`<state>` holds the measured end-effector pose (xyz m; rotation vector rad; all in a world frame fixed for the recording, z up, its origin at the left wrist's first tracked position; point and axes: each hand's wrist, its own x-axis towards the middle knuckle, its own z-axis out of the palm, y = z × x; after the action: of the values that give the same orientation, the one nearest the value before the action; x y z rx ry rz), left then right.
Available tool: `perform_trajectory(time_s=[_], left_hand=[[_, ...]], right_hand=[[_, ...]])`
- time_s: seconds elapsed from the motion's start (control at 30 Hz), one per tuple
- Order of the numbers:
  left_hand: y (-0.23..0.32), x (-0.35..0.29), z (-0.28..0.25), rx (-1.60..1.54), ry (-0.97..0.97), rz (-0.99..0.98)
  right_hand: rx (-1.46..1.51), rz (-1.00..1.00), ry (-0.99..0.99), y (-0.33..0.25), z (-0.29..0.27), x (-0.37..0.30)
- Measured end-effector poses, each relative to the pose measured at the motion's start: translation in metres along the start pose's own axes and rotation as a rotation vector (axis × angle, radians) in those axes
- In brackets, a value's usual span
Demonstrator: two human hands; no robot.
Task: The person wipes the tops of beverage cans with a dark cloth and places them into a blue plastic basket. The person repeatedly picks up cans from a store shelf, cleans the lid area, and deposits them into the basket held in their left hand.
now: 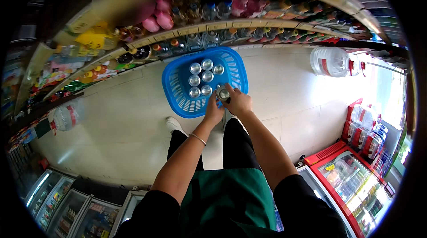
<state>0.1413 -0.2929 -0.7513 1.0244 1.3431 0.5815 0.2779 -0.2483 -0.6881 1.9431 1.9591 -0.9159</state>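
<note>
A silver-topped drink can (pixel 223 94) is held over the near right part of a blue plastic basket (pixel 167 86). My right hand (pixel 239 102) wraps its fingers round the can from the right. On the can's left side, my left hand (pixel 215 110) is closed against it, its fingers partly hidden. Several cans stand upright in the basket with their silver ends up; one can (pixel 207 76) is in the middle of the group. The basket has slotted sides and rests in front of my feet.
Shelves of bottles (pixel 194 40) curve along the far side, just beyond the basket. Large water bottles (pixel 331 62) are at the right, another jug (pixel 66 117) at the left. A red-framed drinks cooler (pixel 351 178) stands near right, glass-door fridges (pixel 71 211) near left.
</note>
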Motion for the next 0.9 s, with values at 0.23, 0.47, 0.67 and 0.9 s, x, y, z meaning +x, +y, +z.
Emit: perform_trajectory(time_s=[0.23,0.47,0.67,0.9], left_hand=[[-0.108,0.066,0.007,0.089,0.066,0.033],[-0.165,0.087,0.016,0.403,0.115,0.053],[-0.163,0.095,0.004,0.365,0.099,0.005],[-0.074,0.036,-0.038,0.024,0.052,-0.019]], right_hand=[[0.02,0.068,0.015,0.028,0.122,0.09],[-0.003,0.094,-0.049,0.051,0.186,0.133],[0.101,0.17,-0.029,0.045,0.173,0.128],[0.462,0.16,-0.031,0.018,0.077,0.066]])
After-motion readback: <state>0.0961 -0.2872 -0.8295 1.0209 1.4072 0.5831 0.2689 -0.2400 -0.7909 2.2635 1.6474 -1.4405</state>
